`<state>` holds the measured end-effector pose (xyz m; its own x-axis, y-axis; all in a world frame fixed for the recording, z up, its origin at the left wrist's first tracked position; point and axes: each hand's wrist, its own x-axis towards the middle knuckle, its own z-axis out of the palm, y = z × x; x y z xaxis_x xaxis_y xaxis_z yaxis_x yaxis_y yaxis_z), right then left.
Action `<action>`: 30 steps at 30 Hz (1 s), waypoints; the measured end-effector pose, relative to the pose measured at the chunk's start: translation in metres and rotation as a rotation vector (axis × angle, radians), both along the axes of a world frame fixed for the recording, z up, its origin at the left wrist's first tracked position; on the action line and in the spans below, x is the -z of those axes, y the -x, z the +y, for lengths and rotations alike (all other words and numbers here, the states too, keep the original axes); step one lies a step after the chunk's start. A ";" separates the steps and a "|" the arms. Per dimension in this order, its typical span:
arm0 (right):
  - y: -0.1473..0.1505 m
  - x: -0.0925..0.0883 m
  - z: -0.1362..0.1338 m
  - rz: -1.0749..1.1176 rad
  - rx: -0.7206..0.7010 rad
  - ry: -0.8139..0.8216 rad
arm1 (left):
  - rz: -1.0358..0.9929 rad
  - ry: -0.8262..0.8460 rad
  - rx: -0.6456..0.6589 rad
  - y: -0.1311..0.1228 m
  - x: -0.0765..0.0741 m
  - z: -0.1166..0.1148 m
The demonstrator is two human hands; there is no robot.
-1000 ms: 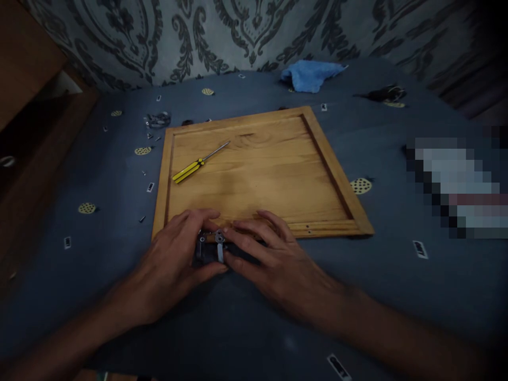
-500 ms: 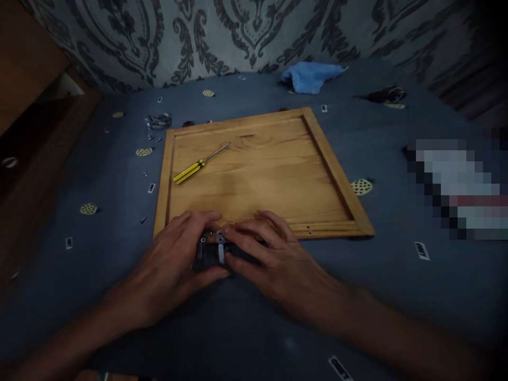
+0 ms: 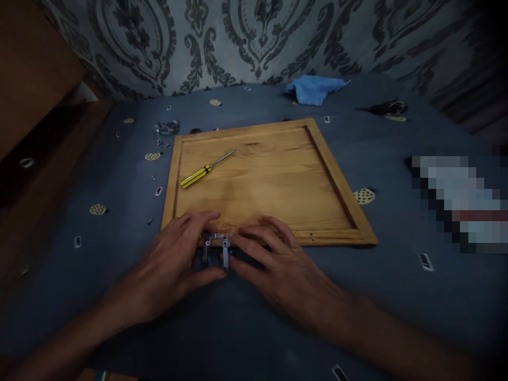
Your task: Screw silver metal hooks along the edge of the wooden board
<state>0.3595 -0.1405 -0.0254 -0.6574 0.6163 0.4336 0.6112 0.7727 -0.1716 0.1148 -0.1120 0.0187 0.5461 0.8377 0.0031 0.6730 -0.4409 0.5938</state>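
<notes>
Wood-framed panel (image 3: 254, 180) lies mid-frame, near edge toward the hands; it and the things around it sit a little lower and further right in the frame than half a second ago. Most likely the head tips; nothing on the blue printed cloth (image 3: 119, 275) looks displaced against its neighbours. Both hands keep to the near edge, lower centre, so the work there seems held in place rather than advanced.

Two bright metal fittings (image 3: 225, 248) side by side at that edge, between the hands, narrow arms pointing down the frame.

Left hand (image 3: 170, 259): thumb and forefinger apart, curved around the fittings, thumb tip near their lower ends. Right hand (image 3: 280, 264): fingers spread, tips at or just beside the right-hand fitting. Dim and partly hidden here: cannot tell whether either hand's fingers are clamped on metal.

Yellow-and-black screwdriver (image 3: 195, 177) unheld on the panel, left of centre, tip toward upper right. Loose screw (image 3: 150, 221) left of the panel. Blue rag (image 3: 315, 89) at upper right.
</notes>
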 end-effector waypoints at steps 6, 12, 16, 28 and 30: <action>-0.001 -0.002 0.001 0.011 -0.002 -0.016 | -0.001 -0.011 0.002 0.000 0.000 -0.001; -0.001 -0.001 0.000 0.007 0.003 -0.003 | -0.013 -0.036 0.011 -0.003 0.003 -0.003; -0.001 -0.001 0.000 0.007 -0.007 -0.001 | -0.020 -0.053 0.026 -0.004 0.004 -0.003; -0.001 0.000 0.000 0.058 -0.029 -0.001 | -0.090 0.038 -0.049 -0.004 -0.002 0.004; -0.001 -0.001 0.000 0.064 -0.027 -0.005 | -0.125 0.032 -0.079 0.001 -0.010 0.017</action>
